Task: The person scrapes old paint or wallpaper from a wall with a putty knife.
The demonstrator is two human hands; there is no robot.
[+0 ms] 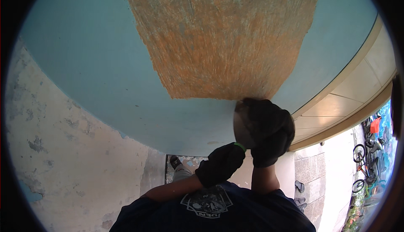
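My right hand (272,126), in a black glove, is closed at the lower right corner of a rough orange-brown patch (223,42) on the teal wall (97,59). Beside its fingers shows a flat, dark, curved tool (240,126), partly hidden and smeared, so its kind is unclear. Lower and to the left, my left hand (222,163), also in a black glove, is closed with a green band (240,146) at its fingertips. The band seems to belong to the same tool, whose grip is hidden. Both hands are close together, below the patch.
A worn, whitish wall (71,148) stands on the left. To the right runs a cream tiled ledge (336,105). Sandals (299,186) lie on the paving (310,169), and bicycles (365,169) stand farther right. My shod foot (175,161) is below.
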